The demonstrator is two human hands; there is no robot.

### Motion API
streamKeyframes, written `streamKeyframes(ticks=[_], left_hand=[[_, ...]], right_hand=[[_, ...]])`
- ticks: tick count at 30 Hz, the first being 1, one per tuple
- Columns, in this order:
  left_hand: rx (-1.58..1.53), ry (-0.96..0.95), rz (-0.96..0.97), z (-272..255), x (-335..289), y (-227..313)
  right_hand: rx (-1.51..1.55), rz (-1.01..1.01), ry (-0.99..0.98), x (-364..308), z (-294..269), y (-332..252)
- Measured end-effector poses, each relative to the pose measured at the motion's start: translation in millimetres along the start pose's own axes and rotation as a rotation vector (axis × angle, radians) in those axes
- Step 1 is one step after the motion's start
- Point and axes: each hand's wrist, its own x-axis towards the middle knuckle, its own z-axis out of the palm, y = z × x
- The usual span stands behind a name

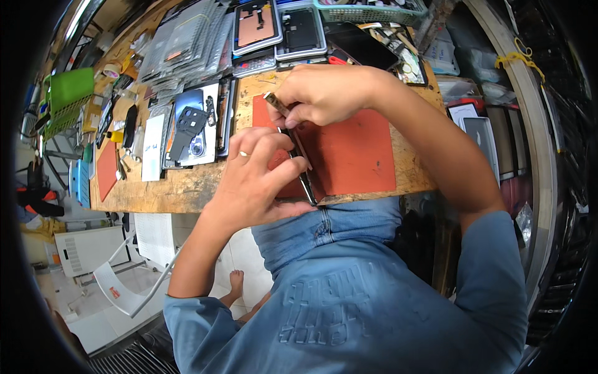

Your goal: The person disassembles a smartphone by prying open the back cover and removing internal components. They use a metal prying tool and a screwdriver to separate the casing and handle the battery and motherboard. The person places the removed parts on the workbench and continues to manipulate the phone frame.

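My left hand (pixel 258 171) grips a thin, dark phone (pixel 304 177) stood on its long edge at the front of a red mat (pixel 358 153). The fingers lie over its far part and the thumb is by its near end. In the closed fingers of my right hand (pixel 330 93) is a small screwdriver (pixel 275 103) with a gold-brown handle, tilted toward the phone's far end. My right fingers hide its tip, so I cannot tell whether it touches the phone.
Left of the mat lie phone parts (pixel 193 124) and a white box (pixel 152 146). Behind are stacked clear plastic sleeves (pixel 184 47), phone trays (pixel 301 31), a dark screen panel (pixel 361 45) and a green basket (pixel 374 14). The wooden table's (pixel 168 199) front edge meets my lap.
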Motion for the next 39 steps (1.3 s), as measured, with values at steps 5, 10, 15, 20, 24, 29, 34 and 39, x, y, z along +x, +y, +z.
streamKeyframes(ticks=[5, 10, 15, 20, 24, 29, 34, 39], left_hand=[[-0.039, 0.220, 0.042, 35.6, 3.1, -0.8], [-0.065, 0.317, 0.122, 48.0, 13.8, -2.7], [-0.034, 0.380, 0.067, 62.0, 11.8, 5.9], [-0.058, 0.402, 0.012, 66.3, 18.1, 12.6], [-0.078, 0.411, -0.015, 71.4, 21.8, 14.2], [-0.089, 0.408, -0.052, 69.1, 19.3, 17.1], [-0.101, 0.466, -0.018, 81.3, 23.7, 19.8], [-0.216, 0.504, 0.048, 90.5, 32.8, 20.8]], right_hand=[[-0.012, 0.076, 0.173, -18.4, 17.5, 5.3], [0.110, 0.044, 0.690, -64.3, 49.8, -8.7], [0.418, 0.229, 0.946, -108.1, 75.0, -47.2], [0.125, 0.141, 0.937, -132.5, 82.5, -81.9], [0.040, 0.115, 0.967, -124.7, 96.3, -100.1], [-0.174, 0.154, 0.877, -113.4, 104.2, -104.0], [-0.287, 0.222, 0.840, -114.2, 108.6, -111.5], [-0.186, 0.374, 0.904, -136.9, 118.1, -104.9]])
